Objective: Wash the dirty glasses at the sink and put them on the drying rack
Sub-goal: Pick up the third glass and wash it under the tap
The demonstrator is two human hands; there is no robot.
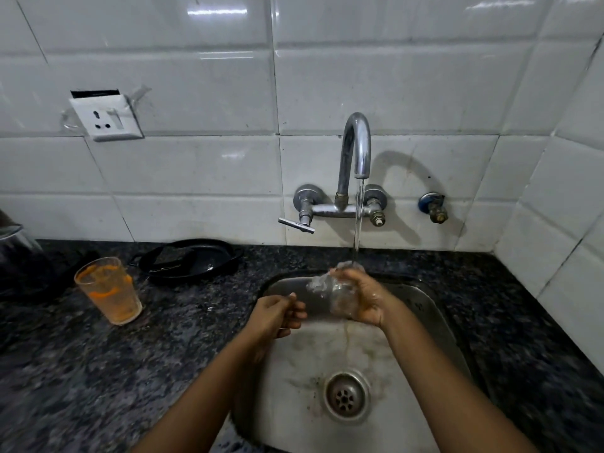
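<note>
My right hand (366, 297) holds a clear glass (330, 292) tilted on its side over the steel sink (434, 308), right under the water running from the chrome tap (356, 148). Orange-tinted water drips from the glass into the basin. My left hand (277, 313) hovers just left of the glass, fingers curled, holding nothing. A second glass (109, 289), smeared with orange residue, stands upright on the dark granite counter (98, 371) to the left of the sink.
A black pan (189, 259) lies on the counter against the wall behind the dirty glass. A dark kettle (19, 256) sits at the far left edge. A drain (346, 395) is in the sink's middle. A wall socket (106, 116) and a tap lever (295, 225) are on the tiles.
</note>
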